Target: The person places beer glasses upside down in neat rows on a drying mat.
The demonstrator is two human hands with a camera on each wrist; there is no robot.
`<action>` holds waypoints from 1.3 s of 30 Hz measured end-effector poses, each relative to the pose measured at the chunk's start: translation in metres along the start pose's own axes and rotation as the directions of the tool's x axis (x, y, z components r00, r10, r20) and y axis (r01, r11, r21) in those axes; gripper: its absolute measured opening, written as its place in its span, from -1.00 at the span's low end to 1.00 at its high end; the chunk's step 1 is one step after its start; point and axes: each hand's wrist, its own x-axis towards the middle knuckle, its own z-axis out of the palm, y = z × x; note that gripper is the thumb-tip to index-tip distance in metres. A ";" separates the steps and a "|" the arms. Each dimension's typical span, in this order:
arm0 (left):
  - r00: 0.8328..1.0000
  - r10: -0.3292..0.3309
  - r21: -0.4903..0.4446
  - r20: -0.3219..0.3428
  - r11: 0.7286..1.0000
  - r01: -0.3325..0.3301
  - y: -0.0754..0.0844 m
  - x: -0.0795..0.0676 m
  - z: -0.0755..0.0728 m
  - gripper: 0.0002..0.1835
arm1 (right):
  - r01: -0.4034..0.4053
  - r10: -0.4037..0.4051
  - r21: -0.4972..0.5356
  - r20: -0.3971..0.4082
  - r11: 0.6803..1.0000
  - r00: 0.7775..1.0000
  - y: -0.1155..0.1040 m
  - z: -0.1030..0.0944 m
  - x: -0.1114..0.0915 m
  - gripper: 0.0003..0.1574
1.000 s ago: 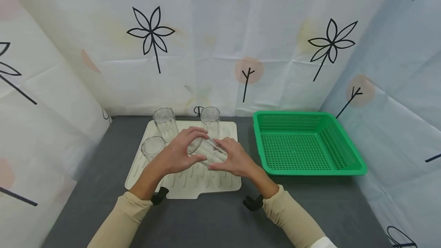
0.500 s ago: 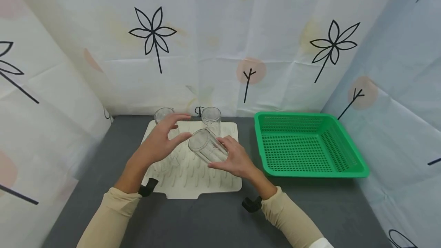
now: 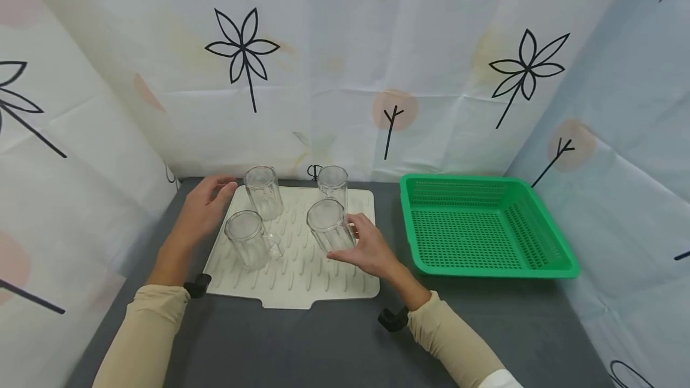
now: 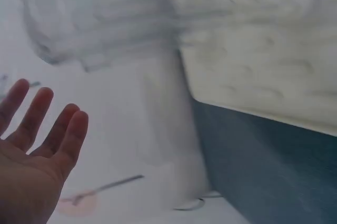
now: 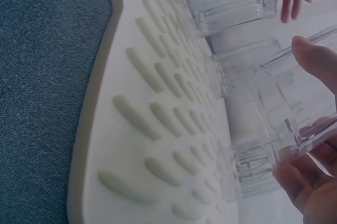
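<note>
My right hand point(image 3: 369, 247) grips a clear glass mug point(image 3: 329, 229) by its right side, its closed base facing up. It is tilted slightly over the cream ribbed drying mat point(image 3: 302, 289); a gap shows between mug and mat in the right wrist view. Three more upside-down glass mugs stand on the mat: one at front left point(image 3: 250, 243) with its handle to the right, one at back left point(image 3: 264, 195) and one at back right point(image 3: 333, 181). Left of the mat, my left hand point(image 3: 198, 214) holds nothing; its fingers point(image 4: 62, 134) are spread loosely.
A green perforated plastic basket point(image 3: 487, 271) sits right of the mat on the dark grey table point(image 3: 345, 346), with nothing visible inside. White fabric walls point(image 3: 334, 64) with plant drawings enclose the table at the back and sides.
My left hand has come off the held mug and moved left past the mat's edge. In my right hand, the mug has turned more upright, base up.
</note>
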 end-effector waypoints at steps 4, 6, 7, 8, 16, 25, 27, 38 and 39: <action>0.996 -0.081 0.039 -0.026 0.996 0.082 -0.030 -0.001 -0.002 -0.34 | -0.033 0.033 0.069 0.003 0.997 0.999 0.006 0.005 0.002 -0.05; 0.992 -0.122 0.061 -0.013 0.991 0.122 -0.044 -0.002 -0.001 -0.30 | -0.041 0.041 0.080 0.000 0.996 0.999 0.009 0.008 0.004 -0.09; 0.990 -0.143 0.075 -0.004 0.987 0.143 -0.051 -0.002 -0.001 -0.28 | -0.045 0.045 0.087 -0.001 0.995 0.999 0.011 0.010 0.004 -0.11; 0.987 -0.163 0.091 0.008 0.983 0.161 -0.057 -0.003 0.000 -0.26 | -0.051 0.051 0.090 -0.001 0.995 0.999 0.012 0.011 0.005 -0.11; 0.950 -0.288 0.196 0.123 0.945 0.262 -0.097 -0.009 0.015 -0.19 | -0.079 0.080 0.147 0.000 0.986 0.997 0.022 0.018 0.006 0.04; 0.947 -0.244 0.265 0.209 0.946 0.185 -0.127 -0.011 0.034 -0.40 | -0.112 0.111 0.138 0.016 0.984 0.994 0.026 0.026 0.009 0.04; 0.956 -0.204 0.278 0.211 0.950 0.141 -0.129 -0.013 0.036 -0.43 | -0.115 0.113 0.136 0.024 0.984 0.993 0.027 0.027 0.009 0.03; 0.940 -0.254 0.275 0.229 0.943 0.188 -0.122 -0.019 0.042 -0.36 | -0.081 0.080 0.071 0.019 0.994 0.997 0.033 0.035 0.010 0.03; 0.938 -0.256 0.276 0.232 0.942 0.189 -0.122 -0.020 0.042 -0.35 | -0.077 0.076 0.064 0.018 0.995 0.997 0.033 0.036 0.010 0.03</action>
